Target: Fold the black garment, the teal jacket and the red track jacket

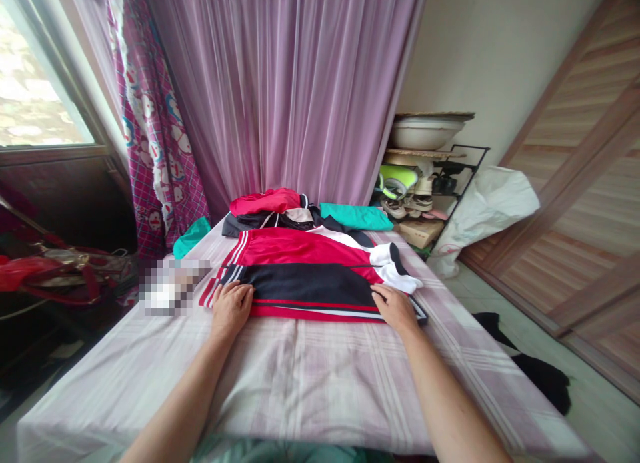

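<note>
A folded garment with a long black panel [310, 282], red and white edging and a striped band at its left end lies across the bed-like surface. Against its red part [305, 244] rest white pieces with black trim at the right. My left hand [233, 308] is at the left end of the black panel, its fingers bent together over the striped band. At the right end, my right hand [395, 306] has its fingers curled on the black cloth near the edge. Both thumbs are partly hidden, and whether red and black are one garment I cannot tell.
Behind lie a red and dark clothes pile [270, 202] and a folded teal cloth [356, 216]. Another teal cloth [193, 238] is at the left edge, near a pixelated patch. A shoe rack [455, 196] and white sack [493, 210] stand right; black cloth [543, 380] lies on the floor.
</note>
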`<state>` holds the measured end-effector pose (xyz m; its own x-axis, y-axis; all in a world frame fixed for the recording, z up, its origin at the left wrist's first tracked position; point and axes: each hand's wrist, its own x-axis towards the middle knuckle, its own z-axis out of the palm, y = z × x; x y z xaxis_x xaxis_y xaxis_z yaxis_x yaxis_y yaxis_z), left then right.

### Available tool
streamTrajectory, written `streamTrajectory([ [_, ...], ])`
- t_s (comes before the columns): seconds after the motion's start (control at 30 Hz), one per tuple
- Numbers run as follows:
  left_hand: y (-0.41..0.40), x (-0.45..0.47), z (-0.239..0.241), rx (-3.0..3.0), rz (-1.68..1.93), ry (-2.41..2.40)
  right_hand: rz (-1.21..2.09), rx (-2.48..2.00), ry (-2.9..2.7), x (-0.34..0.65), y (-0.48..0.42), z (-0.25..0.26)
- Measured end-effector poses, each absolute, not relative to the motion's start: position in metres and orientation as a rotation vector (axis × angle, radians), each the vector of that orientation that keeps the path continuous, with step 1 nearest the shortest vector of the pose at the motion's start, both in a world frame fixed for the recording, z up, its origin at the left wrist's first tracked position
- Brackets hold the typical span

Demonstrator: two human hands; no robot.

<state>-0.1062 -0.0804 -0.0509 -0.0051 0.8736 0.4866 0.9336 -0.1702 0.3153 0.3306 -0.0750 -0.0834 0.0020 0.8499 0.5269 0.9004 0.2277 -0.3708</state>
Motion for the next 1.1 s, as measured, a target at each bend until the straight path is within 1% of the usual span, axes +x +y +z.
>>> streamTrajectory([
  [0.77,-0.0814,-0.106,-0.049,-2.119,-0.879,-1.947,-0.098,-1.631,-1.853,0.3306,-0.0749,-0.082],
  [1.1,-0.0794,-0.1063,-0.0556,-2.088,-0.933,-1.925,-0.098,-1.636,-1.843,0.33,-0.0752,-0.0822],
])
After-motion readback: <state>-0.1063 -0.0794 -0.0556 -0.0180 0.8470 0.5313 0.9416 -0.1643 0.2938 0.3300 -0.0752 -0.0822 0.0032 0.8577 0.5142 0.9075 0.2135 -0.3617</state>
